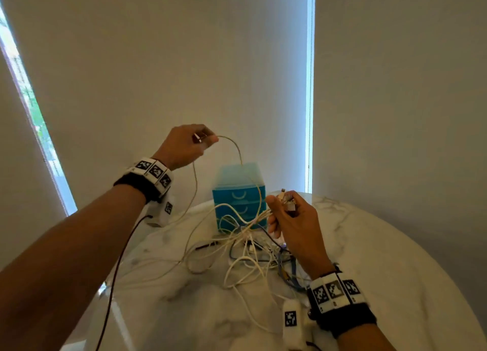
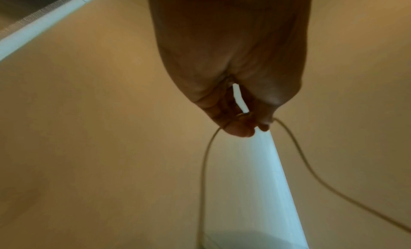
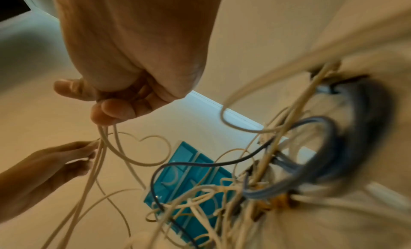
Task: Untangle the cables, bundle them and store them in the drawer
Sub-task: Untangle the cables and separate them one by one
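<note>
Two hands busy: both were up off the table, each holding cable.
Left hand: my left hand (image 1: 184,146) was raised high, fingers pinched on the plug end of one thin cream cable (image 1: 238,150), which looped down on both sides of my fingertips toward the pile.
Right hand: my right hand (image 1: 292,219) sat lower, just in front of the drawer unit, fingers curled round a bunch of strands with a couple of connectors (image 1: 287,201) poking up out of my fist.
Where the cables were: most of the tangle (image 1: 253,253) lay on the marble table (image 1: 382,258) between my arms, white and cream leads mixed with a few blue-grey ones, some draped against the blue drawer unit (image 1: 238,195). All its drawers looked closed.
How it handled, my guess: light and floppy stuff, zero stiffness, so it went wherever the knot let it. Thin leads like that kink and snag easily, and yanking would probably just tighten things.
Where to grab: by the plug, I'd say. It's the only rigid bit, it doesn't slide through your fingers, and you can feed it back through loops.
Progress: early days, nothing bundled yet.
</note>
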The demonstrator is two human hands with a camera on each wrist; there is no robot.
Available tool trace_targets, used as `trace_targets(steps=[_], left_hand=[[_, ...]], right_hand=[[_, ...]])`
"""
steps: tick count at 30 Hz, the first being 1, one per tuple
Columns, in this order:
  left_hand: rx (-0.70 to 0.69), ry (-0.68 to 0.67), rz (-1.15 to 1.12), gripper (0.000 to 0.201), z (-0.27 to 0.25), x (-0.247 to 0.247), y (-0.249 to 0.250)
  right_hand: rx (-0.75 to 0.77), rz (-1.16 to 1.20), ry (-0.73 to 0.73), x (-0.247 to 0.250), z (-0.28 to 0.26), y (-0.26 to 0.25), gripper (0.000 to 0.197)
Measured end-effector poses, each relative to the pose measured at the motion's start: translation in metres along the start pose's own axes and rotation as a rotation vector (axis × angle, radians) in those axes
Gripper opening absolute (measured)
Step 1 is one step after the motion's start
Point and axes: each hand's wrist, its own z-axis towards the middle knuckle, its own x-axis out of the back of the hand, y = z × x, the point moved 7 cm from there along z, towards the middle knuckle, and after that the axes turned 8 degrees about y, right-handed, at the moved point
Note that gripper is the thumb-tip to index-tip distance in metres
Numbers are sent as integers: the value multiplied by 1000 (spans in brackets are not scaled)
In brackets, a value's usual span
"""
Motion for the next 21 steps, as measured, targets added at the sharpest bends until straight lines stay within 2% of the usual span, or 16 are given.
trace_targets(steps=[2, 4, 5, 6, 7, 8, 10, 11, 13, 15, 16, 17, 19, 20, 21], left_hand=[[156, 88, 149, 30, -1, 52, -55], [472, -36, 564, 38, -24, 92, -124], [561, -117, 760, 39, -37, 103, -150], [599, -183, 903, 43, -48, 112, -160], [596, -230, 909, 51, -53, 109, -162], [550, -233, 832, 60, -55, 103, -148], [308, -148, 480, 61, -49, 79, -98], [224, -201, 264, 60, -54, 61, -65], [145, -461, -81, 67, -81, 15, -5], [56, -733, -225, 74, -112, -29, 36], [-15, -825, -270, 75, -124, -46, 44], [-64, -875, -299, 68, -132, -60, 44], [-48, -870, -339, 42, -140, -72, 37], [12, -845, -368, 41, -142, -74, 36], [92, -828, -397, 52, -143, -74, 35]], right_hand=[[32, 2, -47, -14, 8, -11, 32], [54, -22, -116, -34, 16, -21, 29], [58, -45, -143, -44, 20, -27, 31], [66, -77, -165, -54, 25, -31, 33], [72, -115, -182, -62, 29, -36, 34], [81, -153, -194, -69, 32, -40, 35], [98, -209, -220, -80, 32, -44, 37], [94, -222, -235, -85, 30, -44, 37], [77, -233, -245, -89, 27, -40, 40], [100, -292, -221, -86, 26, -37, 41], [131, -349, -198, -81, 27, -37, 39], [143, -389, -176, -76, 28, -37, 37], [100, -391, -183, -67, 29, -32, 34], [70, -385, -204, -65, 28, -26, 34], [45, -388, -221, -63, 27, -21, 34]])
